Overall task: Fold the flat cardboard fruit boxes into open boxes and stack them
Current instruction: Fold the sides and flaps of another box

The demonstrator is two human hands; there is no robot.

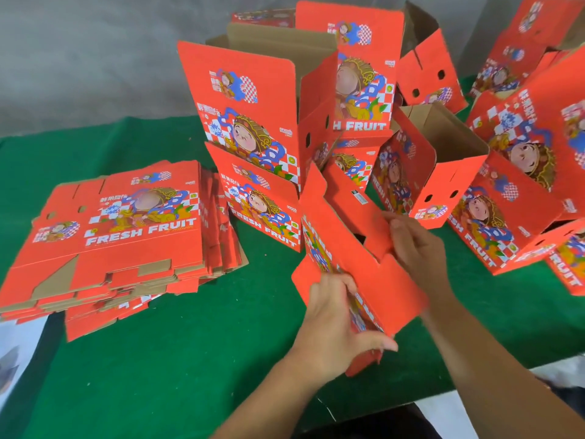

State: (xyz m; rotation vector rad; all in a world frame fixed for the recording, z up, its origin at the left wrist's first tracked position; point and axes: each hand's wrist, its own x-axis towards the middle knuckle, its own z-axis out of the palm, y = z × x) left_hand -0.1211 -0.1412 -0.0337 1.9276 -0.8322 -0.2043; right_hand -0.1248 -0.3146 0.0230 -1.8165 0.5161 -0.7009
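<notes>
Head view: hands (342,315) grip red, half-folded box (354,248), flaps loose.

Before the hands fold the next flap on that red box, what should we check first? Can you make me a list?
1. Left hand grips the half-folded red cardboard box: ok.
2. Right hand pinches the box's bottom flap: ok.
3. Bottom flaps locked together: not ok, a gap shows.
4. Bare green cloth table in front for working: ok.
5. Stack of flat red cardboard boxes within reach: ok.
6. Pile of folded red open boxes steady: cannot tell.
</notes>
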